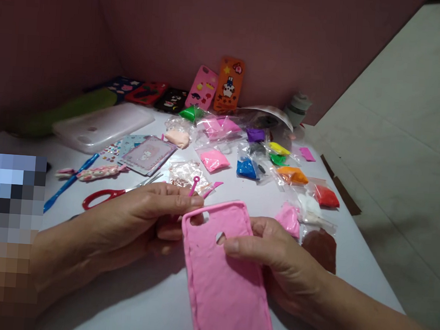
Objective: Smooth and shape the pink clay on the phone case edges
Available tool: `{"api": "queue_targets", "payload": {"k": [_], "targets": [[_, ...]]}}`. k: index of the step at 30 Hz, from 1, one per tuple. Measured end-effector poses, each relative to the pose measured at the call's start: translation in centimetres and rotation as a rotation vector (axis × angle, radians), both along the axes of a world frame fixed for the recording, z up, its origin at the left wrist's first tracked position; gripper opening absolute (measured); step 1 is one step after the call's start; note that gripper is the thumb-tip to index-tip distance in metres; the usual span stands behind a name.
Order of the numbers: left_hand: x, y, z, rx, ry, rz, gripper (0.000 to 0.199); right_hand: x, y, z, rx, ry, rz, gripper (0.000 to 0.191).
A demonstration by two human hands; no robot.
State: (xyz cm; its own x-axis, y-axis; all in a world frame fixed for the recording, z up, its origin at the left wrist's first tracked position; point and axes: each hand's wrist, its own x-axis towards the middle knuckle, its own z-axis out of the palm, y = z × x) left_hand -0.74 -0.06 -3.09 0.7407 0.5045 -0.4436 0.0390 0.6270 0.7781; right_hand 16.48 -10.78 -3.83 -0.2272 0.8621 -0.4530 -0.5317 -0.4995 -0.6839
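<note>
A pink clay-covered phone case (226,291) is tilted up at the front centre, with two holes near its top. My right hand (281,260) grips it by the right edge, thumb lying on its face beside the round hole. My left hand (152,215) is at the top left corner, thumb and fingers closed on the case's rim. A small pink tool (194,186) with a ring end sticks up behind the left fingers; whether they hold it is hard to tell.
Red-handled scissors (102,197), a blue tool (71,182), sticker cards (149,155) and a clear case (104,124) lie left. Bagged clay, such as blue (247,168) and orange (292,175), spreads behind. Decorated cases (229,85) lean against the pink wall.
</note>
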Motion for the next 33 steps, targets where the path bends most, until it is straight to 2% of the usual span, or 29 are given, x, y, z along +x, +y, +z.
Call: {"api": "queue_targets", "payload": {"k": [4,7,10,13,15,18,20,24,28,33], "targets": [[-0.1,0.7,-0.2,-0.054,-0.055,-0.046,0.020,0.4,0.2,0.0,0.025,-0.019,0.122,0.035],[-0.1,1.2,-0.5,-0.056,-0.086,-0.043,0.026,0.4,0.3,0.1,0.010,-0.058,0.164,0.038],[-0.2,1.5,-0.9,-0.091,-0.080,-0.056,0.026,0.0,0.4,0.2,0.100,0.022,0.129,0.036],[-0.1,1.6,-1.1,-0.098,-0.087,-0.016,0.030,-0.3,0.5,0.2,0.227,0.179,0.061,0.033],[-0.1,1.5,-1.2,-0.091,-0.107,0.005,0.033,-0.4,0.6,0.0,0.209,0.206,-0.056,0.027],[0.1,1.2,-1.1,-0.013,-0.112,-0.032,0.032,-0.3,0.9,-0.3,0.141,0.149,-0.258,0.019],[0.1,0.9,-1.1,0.062,-0.065,-0.066,0.028,-0.2,1.1,-0.5,0.130,0.122,-0.311,0.017],[0.4,-0.1,-0.7,0.127,0.028,-0.132,0.020,-0.2,1.2,-0.5,0.113,0.104,-0.318,0.019],[1.1,-1.3,0.1,0.140,0.025,-0.158,0.018,-0.3,1.2,-0.4,0.113,0.085,-0.325,0.020],[1.5,-1.7,0.2,0.087,0.007,-0.095,0.020,-0.4,0.8,-0.4,0.142,0.112,-0.212,0.026]]}}
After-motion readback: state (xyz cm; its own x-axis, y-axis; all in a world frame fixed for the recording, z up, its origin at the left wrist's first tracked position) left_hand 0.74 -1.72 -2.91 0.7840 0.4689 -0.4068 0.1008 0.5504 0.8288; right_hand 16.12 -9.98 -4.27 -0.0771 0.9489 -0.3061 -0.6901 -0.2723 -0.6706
